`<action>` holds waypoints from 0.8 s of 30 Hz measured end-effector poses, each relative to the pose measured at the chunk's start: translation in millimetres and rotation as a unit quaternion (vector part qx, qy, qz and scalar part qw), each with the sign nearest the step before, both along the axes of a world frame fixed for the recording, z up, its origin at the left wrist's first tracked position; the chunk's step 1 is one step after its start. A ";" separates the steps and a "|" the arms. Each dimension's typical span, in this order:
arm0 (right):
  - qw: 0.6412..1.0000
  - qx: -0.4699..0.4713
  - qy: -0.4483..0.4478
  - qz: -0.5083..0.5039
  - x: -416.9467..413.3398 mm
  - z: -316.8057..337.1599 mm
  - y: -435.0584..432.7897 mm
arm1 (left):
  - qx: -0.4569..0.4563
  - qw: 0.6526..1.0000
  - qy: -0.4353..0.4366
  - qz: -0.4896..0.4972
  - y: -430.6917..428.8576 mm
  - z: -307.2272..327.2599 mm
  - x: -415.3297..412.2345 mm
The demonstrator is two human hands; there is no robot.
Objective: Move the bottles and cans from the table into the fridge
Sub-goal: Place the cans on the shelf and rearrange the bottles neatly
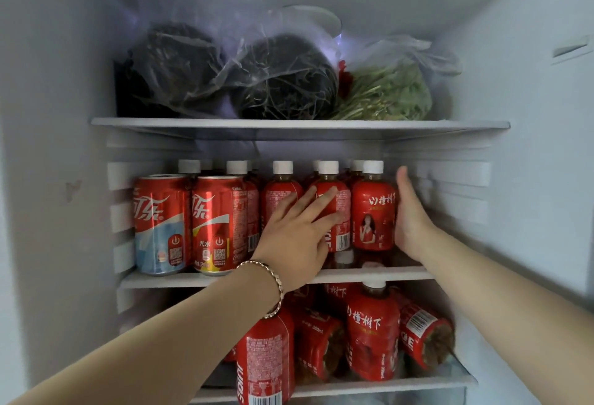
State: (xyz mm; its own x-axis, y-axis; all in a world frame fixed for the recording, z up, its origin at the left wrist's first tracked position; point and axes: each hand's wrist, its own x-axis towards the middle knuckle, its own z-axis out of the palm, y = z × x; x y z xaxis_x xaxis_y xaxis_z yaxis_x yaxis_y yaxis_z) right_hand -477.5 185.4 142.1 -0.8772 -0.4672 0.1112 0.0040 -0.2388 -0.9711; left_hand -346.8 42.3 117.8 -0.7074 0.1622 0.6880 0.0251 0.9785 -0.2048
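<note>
Here, fridge (530,147): was seen open from the front; three shelves were shown inside it.
Top shelf (299,124): was loaded with clear bags (283,76) of dark leaves; a bag of greens (389,89) was set just to their right.
Middle shelf (180,279): two red cans (160,224) were stood upright at the front left, side by side and touching; one was marked with blue below, the other with yellow; red bottles (279,187) with white caps were stood upright in rows behind the cans and to their right.
Left hand (295,234): was laid flat against the fronts of the middle bottles; its fingers (321,200) were held straight and spread apart, clamped on nothing; a bracelet (273,276) was worn at its wrist.
Right hand (411,215): was held upright on the right side of the end bottle (373,208), with the palm turned toward it; its fingers were kept straight and together, gripping nothing; whether the palm was touching that bottle or was only just beside it could not be told.
Bottom shelf (385,385): was filled with more bottles of the same kind; one (373,330) was stood upright; others beside it were tilted or laid on their sides; a front one was partly hidden by the left wrist.
</note>
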 end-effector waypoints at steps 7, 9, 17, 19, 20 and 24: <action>0.990 0.105 0.067 -0.067 -11.4 -6.1 -7.2 | 0.002 1.000 0.010 -0.008 1.4 -2.2 -1.2; 0.986 0.126 0.081 -0.080 -12.6 -5.8 -6.4 | 0.003 1.000 0.013 -0.007 0.7 -1.9 -1.4; 0.902 0.210 0.165 -0.340 38.7 -10.0 -17.7 | 0.009 0.999 -0.042 0.026 8.1 9.0 11.3; 0.875 0.099 0.258 -0.398 70.4 -25.4 -19.2 | 0.083 0.996 -0.015 -0.007 12.6 4.2 29.1; 0.859 0.026 0.312 -0.404 89.9 -36.2 -19.1 | 0.126 0.991 0.007 -0.030 15.0 -2.1 42.7; 0.835 -0.053 0.470 -0.283 153.3 -80.2 -18.0 | 0.239 0.958 0.111 -0.112 17.5 -39.3 93.3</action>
